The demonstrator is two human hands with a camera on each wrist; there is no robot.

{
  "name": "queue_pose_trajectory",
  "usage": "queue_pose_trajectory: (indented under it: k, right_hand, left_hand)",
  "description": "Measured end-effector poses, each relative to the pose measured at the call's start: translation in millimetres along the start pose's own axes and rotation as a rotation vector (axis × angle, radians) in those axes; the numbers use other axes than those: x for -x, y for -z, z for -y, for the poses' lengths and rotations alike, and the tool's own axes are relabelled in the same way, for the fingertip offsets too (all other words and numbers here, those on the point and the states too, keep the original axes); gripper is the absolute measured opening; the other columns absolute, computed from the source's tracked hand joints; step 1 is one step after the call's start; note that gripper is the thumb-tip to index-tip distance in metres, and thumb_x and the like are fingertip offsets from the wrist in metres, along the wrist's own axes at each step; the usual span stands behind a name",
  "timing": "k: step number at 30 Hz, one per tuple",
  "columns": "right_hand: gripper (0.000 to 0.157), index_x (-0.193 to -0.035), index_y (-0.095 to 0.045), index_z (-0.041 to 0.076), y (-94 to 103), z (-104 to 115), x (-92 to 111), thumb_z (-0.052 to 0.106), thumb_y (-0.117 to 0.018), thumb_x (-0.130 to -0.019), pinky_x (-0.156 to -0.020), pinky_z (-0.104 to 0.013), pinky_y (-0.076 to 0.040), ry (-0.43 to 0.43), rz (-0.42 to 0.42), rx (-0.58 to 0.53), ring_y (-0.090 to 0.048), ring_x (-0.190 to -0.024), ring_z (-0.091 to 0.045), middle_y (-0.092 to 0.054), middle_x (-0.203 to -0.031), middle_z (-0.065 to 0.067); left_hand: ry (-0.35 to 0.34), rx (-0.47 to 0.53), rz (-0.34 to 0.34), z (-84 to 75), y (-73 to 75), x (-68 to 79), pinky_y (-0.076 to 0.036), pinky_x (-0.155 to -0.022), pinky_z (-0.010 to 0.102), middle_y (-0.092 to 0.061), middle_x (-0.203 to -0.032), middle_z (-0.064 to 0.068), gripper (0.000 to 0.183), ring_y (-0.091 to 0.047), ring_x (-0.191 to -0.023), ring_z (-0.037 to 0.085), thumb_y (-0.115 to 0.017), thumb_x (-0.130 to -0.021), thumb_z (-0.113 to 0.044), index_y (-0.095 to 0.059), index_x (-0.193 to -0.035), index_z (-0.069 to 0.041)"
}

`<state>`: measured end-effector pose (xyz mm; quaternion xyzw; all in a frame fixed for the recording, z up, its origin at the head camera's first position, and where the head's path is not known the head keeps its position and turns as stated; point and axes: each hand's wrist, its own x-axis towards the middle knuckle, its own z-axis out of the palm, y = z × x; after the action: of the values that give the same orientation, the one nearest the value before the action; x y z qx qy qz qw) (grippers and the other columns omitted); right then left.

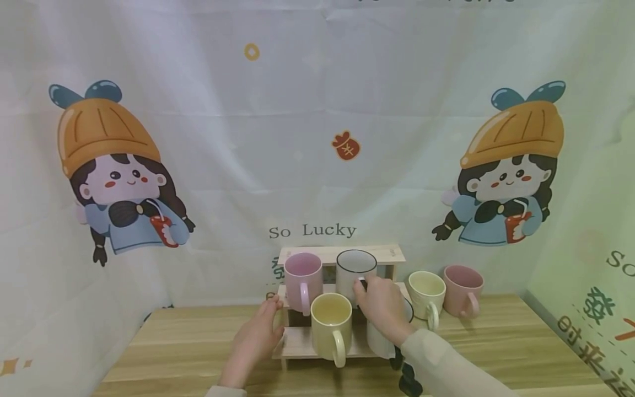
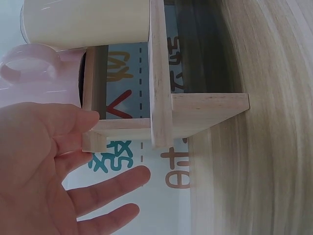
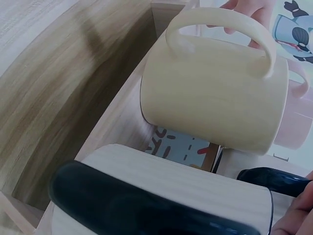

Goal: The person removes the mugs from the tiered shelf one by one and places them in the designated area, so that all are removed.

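A small wooden stepped rack (image 1: 297, 336) bears mugs on two of its levels. My left hand (image 1: 258, 333) is at its left end. In the left wrist view, thumb and index finger hold the shelf end (image 2: 95, 142), with the other fingers spread out straight. My right hand (image 1: 383, 306) pinches the black handle (image 3: 274, 180) of a white enamel-style mug (image 1: 354, 270) on the middle shelf. Left of that mug stands a pink mug (image 1: 301, 286). A cream-yellow mug (image 1: 331, 325) sits on the lower shelf. Beside it, a second white mug (image 1: 379, 342) is partly hidden under my right hand.
To the right of the rack, a pale yellow mug (image 1: 426, 292) and a dusty-pink mug (image 1: 462, 292) stand side by side on the wood-grain table (image 1: 178, 353). A printed cloth (image 1: 317, 182) hangs behind and along both sides.
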<state>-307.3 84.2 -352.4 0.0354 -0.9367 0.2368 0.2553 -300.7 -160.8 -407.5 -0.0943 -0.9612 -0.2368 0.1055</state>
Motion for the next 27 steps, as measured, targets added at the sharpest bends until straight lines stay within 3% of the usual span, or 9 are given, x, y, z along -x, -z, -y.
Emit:
queue_pose_trajectory:
  k: [16, 27]
  right_hand:
    - [0.038, -0.057, -0.044, 0.013, 6.5, -4, -6, 0.022, -0.054, -0.092, -0.039, -0.021, -0.03, 0.047, -0.068, -0.042, -0.038, -0.043, -0.01, -0.041, -0.045, 0.003]
    - [0.036, -0.058, -0.047, 0.012, 17.2, 2, -10, 0.021, -0.056, -0.092, -0.039, -0.019, -0.033, 0.069, -0.113, -0.112, -0.041, -0.043, -0.009, -0.046, -0.049, 0.002]
  left_hand:
    - [-0.003, 0.006, -0.001, -0.6, 1.0, -0.3, -0.052, -0.081, 0.056, -0.038, -0.151, 0.012, 0.053, -0.055, -0.116, 0.043, -0.065, -0.086, -0.015, -0.048, -0.135, -0.006]
    - [0.021, 0.018, 0.016, -0.8, -0.5, -0.6, -0.055, -0.066, 0.045, -0.036, -0.152, 0.011, 0.054, -0.058, -0.11, 0.042, -0.064, -0.086, -0.016, -0.047, -0.137, -0.006]
